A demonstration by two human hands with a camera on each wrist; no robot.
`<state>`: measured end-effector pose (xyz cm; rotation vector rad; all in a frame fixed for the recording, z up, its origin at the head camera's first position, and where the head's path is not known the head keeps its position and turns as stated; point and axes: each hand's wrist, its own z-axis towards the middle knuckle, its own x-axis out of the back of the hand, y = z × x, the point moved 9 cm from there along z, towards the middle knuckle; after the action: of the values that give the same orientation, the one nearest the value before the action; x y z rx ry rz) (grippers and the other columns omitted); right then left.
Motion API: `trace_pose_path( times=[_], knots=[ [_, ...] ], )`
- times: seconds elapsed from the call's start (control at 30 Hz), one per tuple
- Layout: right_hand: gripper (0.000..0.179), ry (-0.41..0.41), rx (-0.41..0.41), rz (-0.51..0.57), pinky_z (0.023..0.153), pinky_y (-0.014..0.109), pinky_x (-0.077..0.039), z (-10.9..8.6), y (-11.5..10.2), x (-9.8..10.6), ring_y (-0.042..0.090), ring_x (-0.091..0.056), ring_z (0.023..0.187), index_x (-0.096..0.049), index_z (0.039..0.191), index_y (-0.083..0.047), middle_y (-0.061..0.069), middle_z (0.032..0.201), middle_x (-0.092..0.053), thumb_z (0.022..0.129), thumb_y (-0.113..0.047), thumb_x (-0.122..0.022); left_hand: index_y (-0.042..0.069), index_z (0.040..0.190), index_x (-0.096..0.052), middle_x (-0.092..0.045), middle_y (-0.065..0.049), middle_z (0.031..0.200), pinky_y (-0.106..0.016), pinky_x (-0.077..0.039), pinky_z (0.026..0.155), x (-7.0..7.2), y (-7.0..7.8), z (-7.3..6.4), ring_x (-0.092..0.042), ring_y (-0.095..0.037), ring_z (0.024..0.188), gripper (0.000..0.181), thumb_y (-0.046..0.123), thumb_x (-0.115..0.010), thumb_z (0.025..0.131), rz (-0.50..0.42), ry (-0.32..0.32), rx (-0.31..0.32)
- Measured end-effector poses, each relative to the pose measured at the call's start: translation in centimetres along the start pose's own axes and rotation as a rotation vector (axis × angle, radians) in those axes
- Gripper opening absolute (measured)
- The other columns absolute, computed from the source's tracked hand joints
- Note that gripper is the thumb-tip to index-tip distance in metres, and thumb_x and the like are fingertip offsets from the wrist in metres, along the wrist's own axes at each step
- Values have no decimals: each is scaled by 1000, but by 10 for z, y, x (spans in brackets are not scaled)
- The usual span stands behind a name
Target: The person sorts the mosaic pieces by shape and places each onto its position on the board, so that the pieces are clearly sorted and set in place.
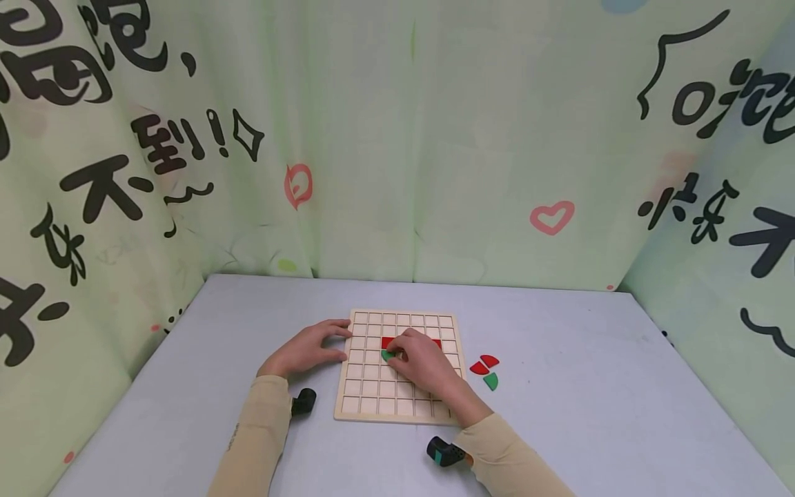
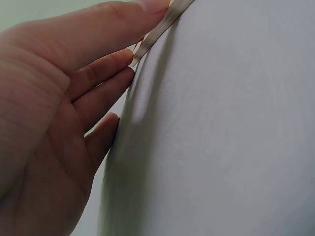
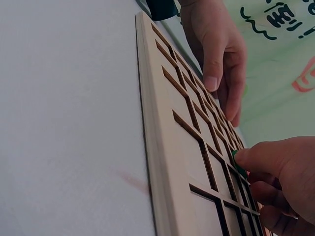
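Note:
A square wooden grid board (image 1: 369,405) lies on the table, its raised strips dividing it into small cells. My left hand (image 1: 315,347) is at the board's left edge, fingers extended and thumb apart, fingertips right at the rim. Over the middle of the board, my right hand (image 1: 425,364) pinches a green rounded piece (image 3: 238,162) close to the cells, the thumb on its near side. Just behind that piece, red pieces (image 1: 387,342) show in a row of cells, partly covered by the right hand.
Two red quarter-circle pieces (image 1: 489,361) and a green quarter-circle piece (image 1: 491,381) lie on the white table (image 1: 590,400) right of the board. A pale green curtain (image 1: 472,138) with dark lettering surrounds the table's back and sides. Each wrist carries a black camera (image 1: 303,402).

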<state>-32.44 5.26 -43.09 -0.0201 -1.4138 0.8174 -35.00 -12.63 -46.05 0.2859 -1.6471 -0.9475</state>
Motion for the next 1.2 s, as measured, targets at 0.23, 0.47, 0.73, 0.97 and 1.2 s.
trace_pose_path(
  times=[0.23, 0.47, 0.73, 0.97, 1.2],
  knots=[
    [15, 5, -11, 16, 61, 20, -45, -1, 3, -2, 10, -49, 73, -75, 99, -7, -1, 89, -59, 87, -14, -75, 7, 127, -64, -43, -4, 150, -44, -30, 115, -1, 1, -1, -33, -27, 142, 43, 20, -75, 87, -8, -5, 2],
    [17, -18, -33, 25, 63, 21, -47, -1, 2, -4, 12, -49, 74, -74, 101, -5, 1, 91, -59, 87, -13, -73, 6, 127, -64, -43, -5, 150, -46, -31, 115, -1, 1, -1, -33, -29, 142, 43, 20, -75, 87, -10, -3, -8],
    [16, -53, -40, 42, 67, 22, -48, 1, 2, -6, 13, -51, 77, -70, 100, -2, 3, 92, -57, 87, -11, -72, 7, 127, -64, -43, -5, 151, -45, -30, 116, -2, 0, -1, -32, -29, 142, 43, 20, -75, 87, -11, -5, -1],
    [16, -76, -58, 59, 70, 25, -50, 2, 5, -6, 14, -52, 80, -70, 101, -2, 3, 91, -58, 88, -11, -72, 8, 127, -64, -43, -3, 151, -44, -30, 116, -3, -2, 1, -33, -27, 142, 43, 21, -75, 87, -6, -5, 7],
    [14, -69, -27, 60, 69, 24, -49, 2, 3, -3, 13, -53, 79, -71, 101, -1, 3, 90, -59, 89, -9, -70, 8, 126, -64, -44, -5, 150, -45, -31, 115, -2, -1, 2, -34, -28, 142, 43, 22, -75, 87, 1, -1, -8]
  ],
)
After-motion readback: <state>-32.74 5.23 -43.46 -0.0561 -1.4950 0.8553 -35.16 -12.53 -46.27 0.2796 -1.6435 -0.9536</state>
